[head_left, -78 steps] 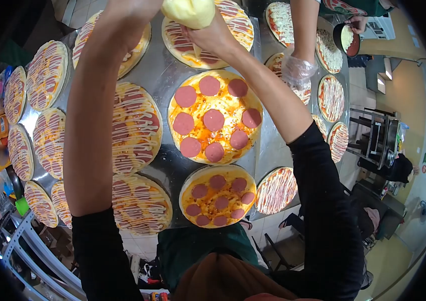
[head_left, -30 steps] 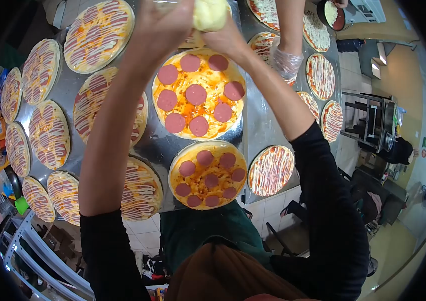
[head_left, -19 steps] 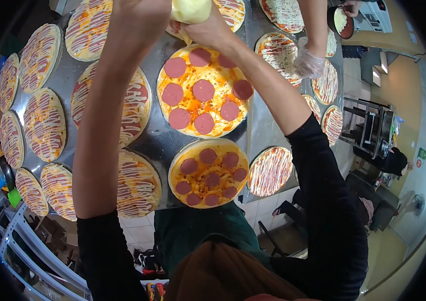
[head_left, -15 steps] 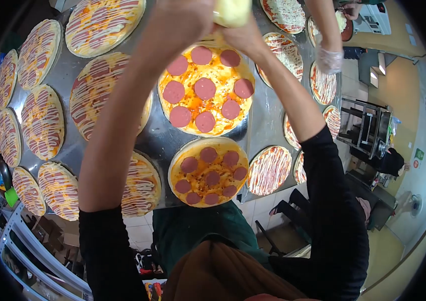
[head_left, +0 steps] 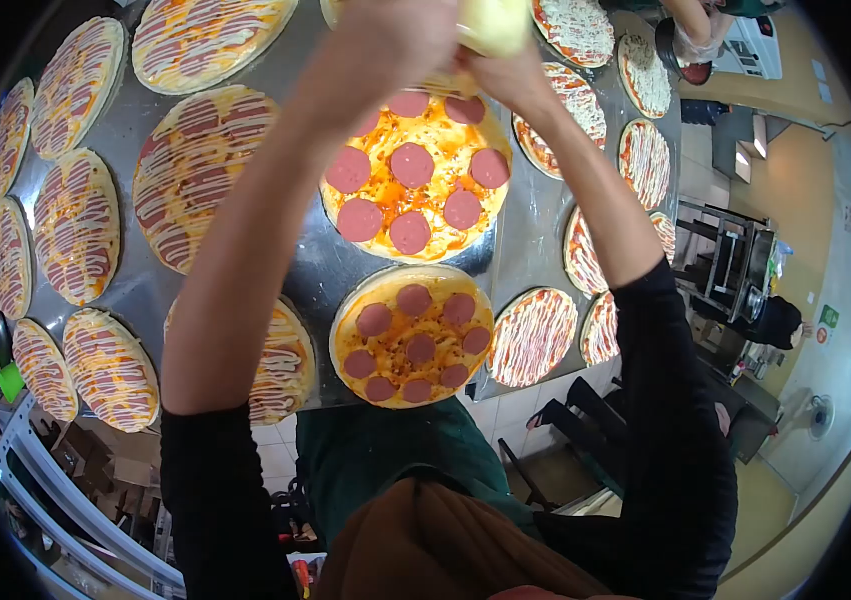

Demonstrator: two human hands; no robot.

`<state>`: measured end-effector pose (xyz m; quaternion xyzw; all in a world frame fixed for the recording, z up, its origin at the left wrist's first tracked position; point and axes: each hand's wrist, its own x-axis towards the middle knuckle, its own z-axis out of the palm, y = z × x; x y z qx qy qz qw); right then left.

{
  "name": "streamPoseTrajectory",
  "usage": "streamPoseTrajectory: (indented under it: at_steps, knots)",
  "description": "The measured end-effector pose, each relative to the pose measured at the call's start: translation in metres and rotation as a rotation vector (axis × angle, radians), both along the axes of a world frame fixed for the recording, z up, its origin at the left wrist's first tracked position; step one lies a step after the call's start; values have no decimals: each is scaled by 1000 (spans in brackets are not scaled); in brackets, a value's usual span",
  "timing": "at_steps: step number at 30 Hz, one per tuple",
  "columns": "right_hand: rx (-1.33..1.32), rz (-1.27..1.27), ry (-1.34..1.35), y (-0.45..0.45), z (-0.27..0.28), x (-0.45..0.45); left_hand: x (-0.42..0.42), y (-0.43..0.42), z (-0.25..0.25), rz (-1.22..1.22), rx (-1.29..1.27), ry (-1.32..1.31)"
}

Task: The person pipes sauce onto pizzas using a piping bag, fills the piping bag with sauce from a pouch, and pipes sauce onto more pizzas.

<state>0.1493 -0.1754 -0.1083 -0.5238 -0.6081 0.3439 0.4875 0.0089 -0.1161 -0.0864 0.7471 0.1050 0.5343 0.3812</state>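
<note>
I have the right hand (head_left: 511,78) closed around the lower end of a pale yellow bag (head_left: 497,26), above the far edge of a large pizza (head_left: 415,185) topped with round pink slices. The left hand (head_left: 397,38) curls just beside the bag, too blurred for me to tell whether it grips. A smaller pizza (head_left: 415,335) lies nearer on the metal worktop (head_left: 317,262).
</note>
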Motion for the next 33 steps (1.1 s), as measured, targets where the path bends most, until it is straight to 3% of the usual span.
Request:
streamPoseTrajectory:
  at_steps: [1, 3, 7, 10, 11, 12, 13, 14, 16, 18, 19, 21, 23, 24, 25, 26, 27, 30, 33]
  knots:
    - [-207, 44, 12, -5, 5, 10, 9, -5, -5, 28, 43, 19]
    - [-130, 31, -96, 0, -2, 5, 21, -15, -15, 158, 46, 208]
    - [37, -9, -272, 22, -30, -26, -23, 4, -1, 260, 294, 253]
    - [39, 179, 104, 49, -15, -72, -60, -1, 33, 176, -276, 201]
    - [-133, 198, 238, 45, -12, -71, -62, -3, 38, 205, -348, 214]
    - [-306, 216, 369, 40, -3, -69, -59, 1, 30, 292, -184, 239]
    - [-136, 166, 125, 34, -13, -59, -55, 4, 23, 395, -24, 258]
    - [27, 72, -121, 28, -22, -50, -39, 18, -8, 548, 376, 279]
    - [-239, 204, -241, 10, -47, 45, -10, 8, -25, 244, 254, -11]
    - [-195, -58, -324, -21, -40, 38, 18, -17, -5, -188, -441, -142]
    - [-214, -102, -325, -25, -39, 41, 19, -25, 8, -159, -614, 26]
    - [-242, -72, -315, -21, -41, 36, 13, -24, 9, -97, -559, 144]
    - [-180, 51, -259, -1, -38, 8, -13, -4, -12, -28, -102, 43]
    - [-108, 128, -212, 13, -32, -15, -34, 2, 2, 200, 220, 175]
    - [73, 148, -168, 30, -28, -46, -47, -7, 15, 346, 242, 245]
    - [-23, 202, 16, 39, -15, -70, -60, -16, 29, 488, 258, 322]
    - [-120, 256, 199, 42, -6, -83, -63, -23, 34, 485, 41, 327]
    - [-186, 231, 212, 40, -8, -82, -62, -29, 45, 332, -428, 230]
    - [-198, 45, -263, -2, -30, -16, -16, -32, 9, -38, -670, -102]
